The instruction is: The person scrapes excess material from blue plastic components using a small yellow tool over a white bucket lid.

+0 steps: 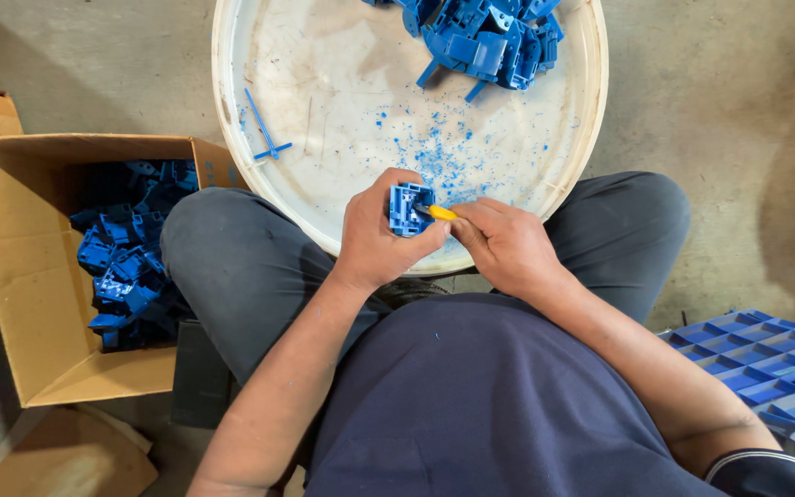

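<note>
Blue plastic part (409, 209) upright, open side rightward

Workshop floor, small-scale plastics finishing: bare concrete floor (720, 101), cardboard box (20, 276) of blue moulded parts (126, 267), round white tray (324, 110) (strewn with blue shavings (443, 161)).

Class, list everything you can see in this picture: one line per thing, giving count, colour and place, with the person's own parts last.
Round tray: one, white, on the floor ahead of the knees.
Pile of moulded parts: many, blue, at the tray's far edge.
Thin cross-shaped strip: one, blue, left on the tray.
Shavings: many, blue, scattered mid-tray.
Cardboard box: one, brown, left, holding blue parts.
Stacked trays: several, blue, lower right.
Floor: grey concrete.
Moulded part: one, blue, in the left hand.
Tool: one, yellow handle, in the right hand.
Left hand: grip closed.
Right hand: grip closed.
</note>
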